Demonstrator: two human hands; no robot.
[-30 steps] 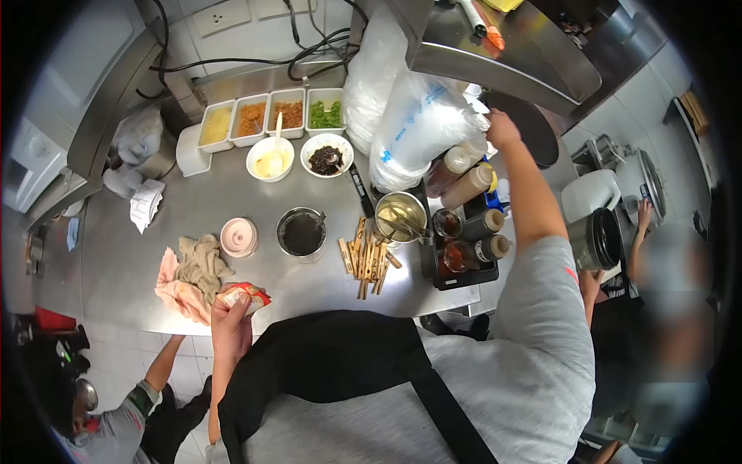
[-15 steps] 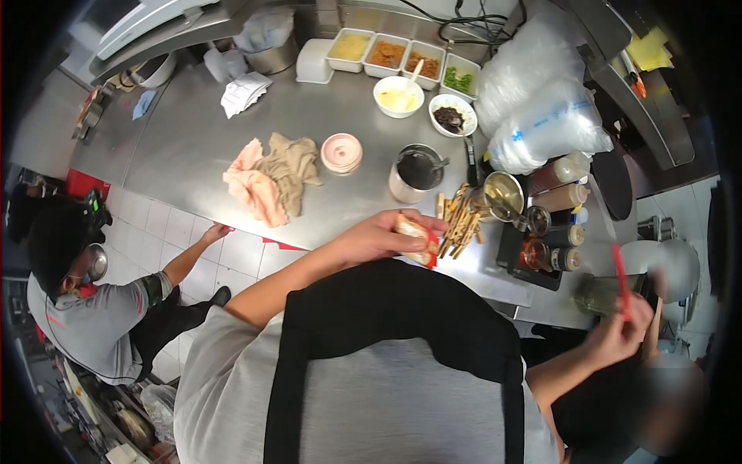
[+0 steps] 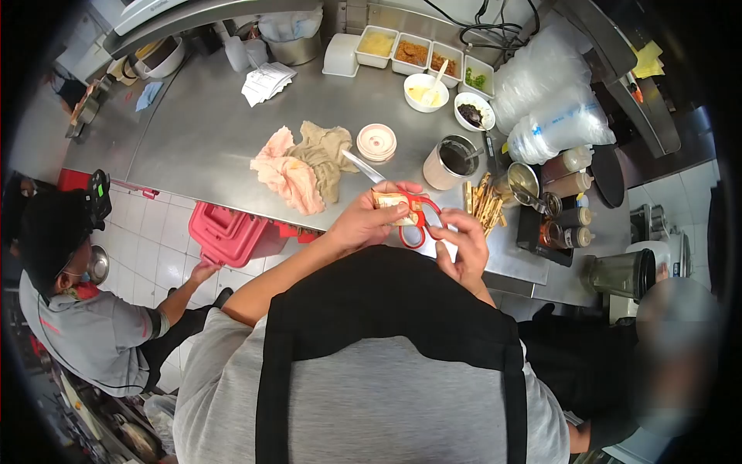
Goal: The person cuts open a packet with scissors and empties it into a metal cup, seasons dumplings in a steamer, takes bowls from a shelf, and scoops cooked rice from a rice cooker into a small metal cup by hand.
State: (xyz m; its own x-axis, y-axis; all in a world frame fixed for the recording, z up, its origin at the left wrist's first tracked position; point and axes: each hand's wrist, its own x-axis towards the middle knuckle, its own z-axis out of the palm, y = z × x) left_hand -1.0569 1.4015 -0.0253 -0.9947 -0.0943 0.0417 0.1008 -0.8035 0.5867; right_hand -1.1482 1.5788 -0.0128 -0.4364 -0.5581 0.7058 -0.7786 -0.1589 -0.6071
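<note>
My left hand is closed around a small cream-and-red packet just in front of my chest. Red-handled scissors lie against that packet, their silver blades pointing up and left towards the cloths. At the handle loops, the fingers of my right hand are bent around the scissors. Part of the blades is hidden behind my left hand and the packet. Beyond my hands stand a metal canister of dark contents and a pile of light-brown sticks.
Pink and tan cloths and a pink round lid lie on the steel counter. Food tubs, bowls, plastic-wrapped stacks and sauce bottles line the back and right. At left, a co-worker's hand touches a pink lidded bin.
My right hand has brought the scissors from the far right to the packet in my left hand. A pink bin has come into view beside the co-worker. My view has shifted slightly.
</note>
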